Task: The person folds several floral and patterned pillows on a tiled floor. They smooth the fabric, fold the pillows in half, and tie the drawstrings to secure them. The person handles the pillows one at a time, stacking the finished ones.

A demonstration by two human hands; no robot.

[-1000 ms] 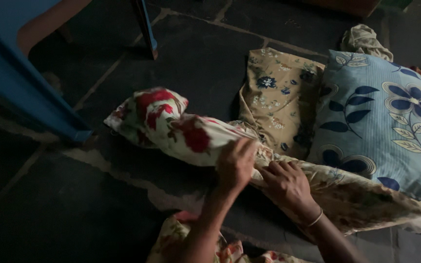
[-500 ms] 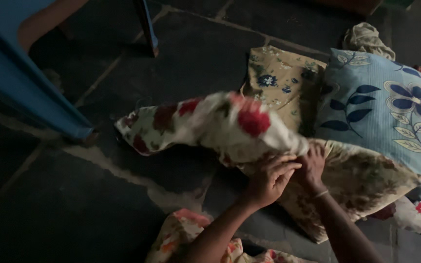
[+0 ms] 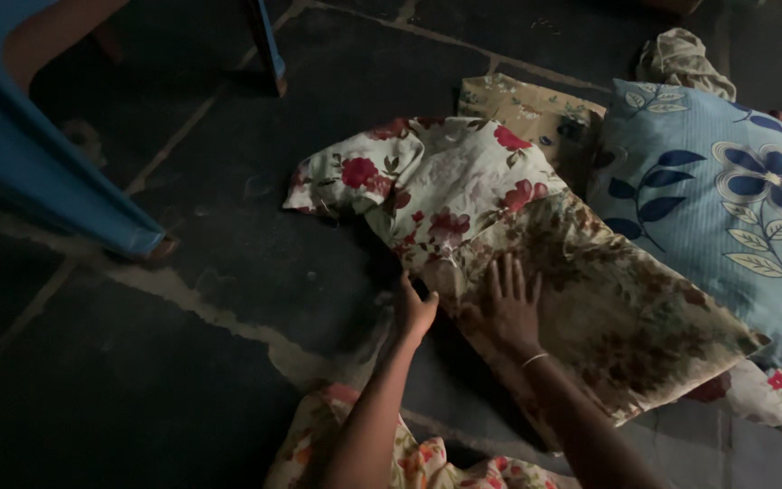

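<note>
Floral cotton covers most of what the head view shows. A pillow in a brown flower print lies flat on the dark stone floor, and a white cover with red roses is drawn partway over its far end, the loose part bunched and spread toward the upper left.

The right hand lies flat on the pillow's near end, palm down, fingers spread apart, grasping nothing; the posture suggests it pins the pillow in place. A thin bangle sits at that wrist.

The left hand is at the pillow's left edge, just below the cover's hem, fingers curled against the fabric. Whether it pinches cloth cannot be told in this dim light.

Beside the pillow, to the right and touching it, lies a blue cushion with a leaf print. A tan cushion with small blue flowers lies behind, partly under the white cover. A crumpled rag sits at the blue cushion's top. A blue chair leg stands at left. Flowered clothing shows at the bottom edge.
</note>
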